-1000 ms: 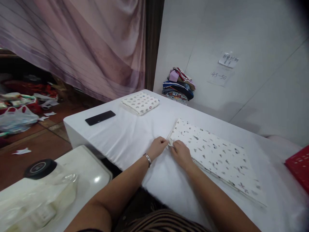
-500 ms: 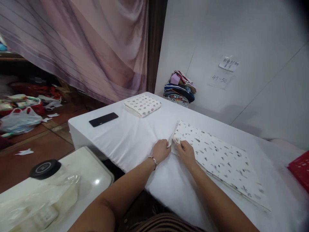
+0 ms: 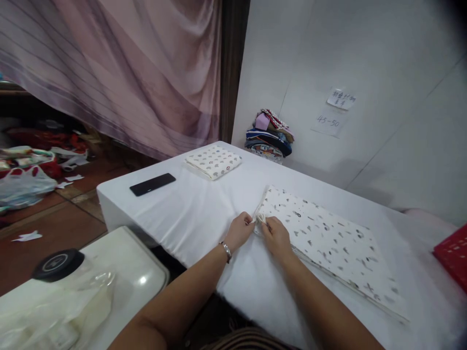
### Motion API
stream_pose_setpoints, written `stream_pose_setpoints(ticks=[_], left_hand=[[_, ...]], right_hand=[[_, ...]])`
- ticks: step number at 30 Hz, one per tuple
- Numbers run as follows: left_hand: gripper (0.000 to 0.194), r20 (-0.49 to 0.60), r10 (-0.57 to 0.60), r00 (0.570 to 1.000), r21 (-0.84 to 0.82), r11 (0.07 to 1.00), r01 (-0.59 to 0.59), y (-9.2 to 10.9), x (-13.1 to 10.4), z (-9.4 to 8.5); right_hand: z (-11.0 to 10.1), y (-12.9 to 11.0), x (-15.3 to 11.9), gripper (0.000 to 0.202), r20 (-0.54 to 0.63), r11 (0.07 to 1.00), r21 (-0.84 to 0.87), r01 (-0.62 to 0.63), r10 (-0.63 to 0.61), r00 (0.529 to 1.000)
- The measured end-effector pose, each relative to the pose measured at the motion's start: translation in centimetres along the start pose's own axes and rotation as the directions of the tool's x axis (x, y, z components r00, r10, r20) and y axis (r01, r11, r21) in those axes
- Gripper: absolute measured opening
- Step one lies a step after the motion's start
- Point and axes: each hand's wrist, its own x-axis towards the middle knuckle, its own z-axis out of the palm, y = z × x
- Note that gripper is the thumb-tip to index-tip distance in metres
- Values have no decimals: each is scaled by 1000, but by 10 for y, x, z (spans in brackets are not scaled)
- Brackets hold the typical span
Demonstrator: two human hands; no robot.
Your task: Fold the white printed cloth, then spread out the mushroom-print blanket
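A long folded white cloth with small printed figures (image 3: 328, 243) lies flat on the white-covered table (image 3: 204, 209). At its near left corner, my left hand (image 3: 241, 229) pinches a bit of white fabric or ties. My right hand (image 3: 276, 236) is closed on the same bunched white material, just to the right, over the cloth's edge. Both hands are close together, with the bunched bit between their fingertips. Farther back on the table rests a smaller folded patterned cloth (image 3: 213, 162), and nobody touches it.
A black phone (image 3: 152, 184) lies at the table's left. A white surface with a round black lid (image 3: 58, 265) and clear plastic (image 3: 83, 301) stands at the lower left. Folded clothes (image 3: 269, 133) are stacked by the wall; a red object (image 3: 452, 257) is at right.
The view has shifted slightly. My hands remain at the cloth's corner, and the white material between them has changed shape, now bunched at the fingertips of both hands.
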Motion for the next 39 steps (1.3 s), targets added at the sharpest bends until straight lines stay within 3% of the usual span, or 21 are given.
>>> stream_pose_setpoints(ticks=[6, 11, 13, 16, 18, 21, 25, 30, 35, 39], left_hand=[[8, -30, 25, 999, -63, 998, -26, -4, 2, 1], [10, 44, -27, 999, -215, 976, 36, -4, 4, -2], [12, 5, -17, 1000, -121, 993, 18, -1, 3, -6], [15, -80, 44, 996, 182, 983, -29, 6, -1, -12], [23, -37, 53, 998, 334, 942, -37, 10, -4, -14], [30, 77, 68, 995, 417, 904, -94, 14, -11, -11], [16, 74, 83, 994, 430, 896, -107, 13, -15, -4], [25, -21, -46, 999, 196, 979, 49, 8, -7, 0], [20, 6, -128, 992, -127, 984, 128, -4, 0, 4], [17, 61, -163, 985, -337, 925, 174, -7, -1, 5]], right_hand=[[2, -9, -7, 14, 90, 972, -180, 149, -134, 987], [3, -5, -3, 14, 59, 990, -131, 57, -49, 997], [2, 0, 1, 19, 36, 999, -29, -36, 37, 999], [-1, 6, 6, 25, 59, 984, 144, -100, 93, 994], [-2, 8, 7, 25, 76, 973, 208, -102, 88, 993], [-2, 10, 8, 26, 79, 968, 227, -108, 92, 993], [-2, 10, 8, 25, 67, 973, 205, -102, 90, 994], [-11, 2, 4, 22, -26, 1000, 14, -28, 28, 999], [-12, -10, 0, 16, 163, 967, -224, 122, -87, 983], [-10, -13, -1, 15, 194, 957, -254, 141, -93, 977]])
